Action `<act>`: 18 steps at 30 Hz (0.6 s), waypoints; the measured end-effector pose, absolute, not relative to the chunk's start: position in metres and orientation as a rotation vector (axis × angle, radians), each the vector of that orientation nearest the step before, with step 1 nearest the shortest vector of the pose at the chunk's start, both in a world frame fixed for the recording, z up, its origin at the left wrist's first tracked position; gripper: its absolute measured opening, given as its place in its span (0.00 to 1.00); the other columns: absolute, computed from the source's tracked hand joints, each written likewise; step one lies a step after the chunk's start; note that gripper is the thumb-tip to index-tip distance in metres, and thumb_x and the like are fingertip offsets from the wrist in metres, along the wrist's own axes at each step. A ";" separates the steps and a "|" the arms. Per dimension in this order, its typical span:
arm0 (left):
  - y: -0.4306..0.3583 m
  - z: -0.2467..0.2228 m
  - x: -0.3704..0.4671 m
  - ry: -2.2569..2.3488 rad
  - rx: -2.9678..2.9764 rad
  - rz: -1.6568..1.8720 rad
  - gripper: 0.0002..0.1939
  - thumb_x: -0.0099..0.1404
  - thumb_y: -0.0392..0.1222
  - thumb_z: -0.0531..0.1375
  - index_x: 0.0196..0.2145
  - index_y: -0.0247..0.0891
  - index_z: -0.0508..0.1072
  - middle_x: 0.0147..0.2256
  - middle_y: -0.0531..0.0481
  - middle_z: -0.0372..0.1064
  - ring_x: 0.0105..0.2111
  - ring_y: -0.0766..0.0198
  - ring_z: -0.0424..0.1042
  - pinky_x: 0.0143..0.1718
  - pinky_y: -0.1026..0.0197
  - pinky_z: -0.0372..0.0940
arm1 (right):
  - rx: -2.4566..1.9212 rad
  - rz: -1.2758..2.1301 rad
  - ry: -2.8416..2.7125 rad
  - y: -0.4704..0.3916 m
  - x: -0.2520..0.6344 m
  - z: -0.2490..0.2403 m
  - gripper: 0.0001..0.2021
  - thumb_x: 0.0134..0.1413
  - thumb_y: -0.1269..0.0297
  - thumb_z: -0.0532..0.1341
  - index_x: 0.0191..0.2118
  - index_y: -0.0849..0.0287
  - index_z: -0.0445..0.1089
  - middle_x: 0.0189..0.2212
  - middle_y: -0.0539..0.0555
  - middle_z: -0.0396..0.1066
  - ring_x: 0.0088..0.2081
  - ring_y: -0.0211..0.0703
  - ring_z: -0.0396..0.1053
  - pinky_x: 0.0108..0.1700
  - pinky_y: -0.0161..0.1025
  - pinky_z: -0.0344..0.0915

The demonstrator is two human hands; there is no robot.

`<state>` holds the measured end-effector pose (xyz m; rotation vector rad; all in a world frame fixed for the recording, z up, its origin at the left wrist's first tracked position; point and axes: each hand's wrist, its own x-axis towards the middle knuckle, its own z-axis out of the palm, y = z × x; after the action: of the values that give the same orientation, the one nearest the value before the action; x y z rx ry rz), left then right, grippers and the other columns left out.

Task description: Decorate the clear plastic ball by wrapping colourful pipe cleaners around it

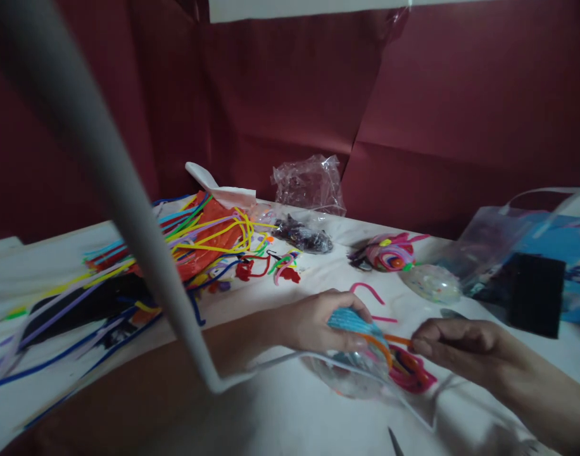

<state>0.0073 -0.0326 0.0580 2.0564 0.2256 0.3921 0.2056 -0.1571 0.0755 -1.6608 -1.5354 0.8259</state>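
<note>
My left hand (323,323) is closed around a rounded craft piece (349,320) covered in rows of light blue pipe cleaner. An orange pipe cleaner (398,339) curves along the edge of that piece and stretches to the right. Its free end is pinched between the thumb and fingers of my right hand (465,348). Below the blue part shows a clear plastic dome (340,378). Red and pink pipe-cleaner loops (412,375) sit at its right side; whether they are joined to it I cannot tell. Two pink pipe-cleaner pieces (368,291) lie just beyond.
A pale bent rod (128,202) crosses the foreground. Many coloured pipe cleaners (209,234) are heaped at left. Behind lie a clear plastic bag (309,183), a finished-looking pink fish shape (389,253), a speckled clear dome (432,283) and a black block (537,294). A dark pointed tip (394,441) shows at the bottom.
</note>
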 end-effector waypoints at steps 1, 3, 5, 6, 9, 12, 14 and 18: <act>-0.032 0.060 0.006 0.218 2.038 0.343 0.16 0.54 0.41 0.60 0.41 0.34 0.66 0.36 0.49 0.63 0.34 0.66 0.63 0.37 0.65 0.60 | -1.630 0.878 -1.529 -0.157 0.206 0.075 0.33 0.42 0.29 0.63 0.19 0.62 0.71 0.18 0.55 0.61 0.21 0.43 0.57 0.22 0.30 0.58; -0.032 0.063 0.004 0.201 2.014 0.291 0.15 0.56 0.39 0.59 0.42 0.34 0.65 0.33 0.52 0.62 0.31 0.68 0.62 0.34 0.67 0.60 | -1.548 1.021 -1.500 -0.158 0.206 0.074 0.32 0.43 0.32 0.65 0.20 0.62 0.71 0.17 0.52 0.58 0.19 0.38 0.52 0.20 0.27 0.53; -0.032 0.065 0.003 0.194 2.020 0.271 0.14 0.57 0.38 0.58 0.42 0.35 0.65 0.32 0.53 0.61 0.30 0.69 0.62 0.34 0.67 0.60 | -1.505 1.065 -1.470 -0.158 0.202 0.072 0.31 0.44 0.33 0.66 0.20 0.62 0.71 0.16 0.51 0.56 0.18 0.36 0.48 0.19 0.26 0.48; -0.032 0.065 0.003 0.196 2.031 0.256 0.14 0.57 0.37 0.58 0.42 0.35 0.64 0.31 0.53 0.61 0.30 0.69 0.62 0.34 0.66 0.60 | -1.506 1.080 -1.455 -0.158 0.200 0.070 0.31 0.44 0.33 0.66 0.21 0.62 0.71 0.16 0.51 0.56 0.18 0.36 0.48 0.19 0.26 0.47; -0.033 0.066 0.003 0.222 2.051 0.195 0.15 0.58 0.37 0.58 0.44 0.36 0.64 0.31 0.54 0.61 0.31 0.69 0.63 0.35 0.66 0.60 | -1.526 1.161 -1.420 -0.159 0.188 0.068 0.33 0.40 0.31 0.67 0.20 0.63 0.69 0.16 0.51 0.56 0.19 0.37 0.48 0.19 0.27 0.46; -0.033 0.069 0.004 0.268 2.063 0.159 0.15 0.58 0.38 0.58 0.44 0.37 0.64 0.31 0.55 0.62 0.31 0.69 0.64 0.35 0.66 0.61 | -1.544 1.107 -1.368 -0.163 0.177 0.067 0.34 0.38 0.29 0.66 0.19 0.63 0.69 0.16 0.50 0.54 0.19 0.37 0.47 0.20 0.27 0.45; -0.034 0.071 0.004 0.304 2.075 0.142 0.16 0.57 0.38 0.58 0.44 0.37 0.64 0.31 0.55 0.62 0.31 0.69 0.64 0.35 0.65 0.61 | -1.566 1.021 -1.346 -0.165 0.173 0.066 0.35 0.39 0.29 0.66 0.20 0.63 0.69 0.18 0.51 0.56 0.21 0.38 0.50 0.22 0.27 0.48; -0.036 0.072 0.005 0.378 2.105 0.145 0.17 0.56 0.40 0.60 0.44 0.39 0.65 0.33 0.53 0.63 0.32 0.68 0.64 0.35 0.64 0.61 | -1.572 0.950 -1.348 -0.165 0.171 0.059 0.35 0.39 0.28 0.65 0.19 0.63 0.69 0.18 0.52 0.57 0.22 0.40 0.52 0.23 0.28 0.51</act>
<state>0.0049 -0.0355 0.0725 2.1055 0.3780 0.1453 0.1709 -0.1651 0.0590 -1.5716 -1.3477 0.9498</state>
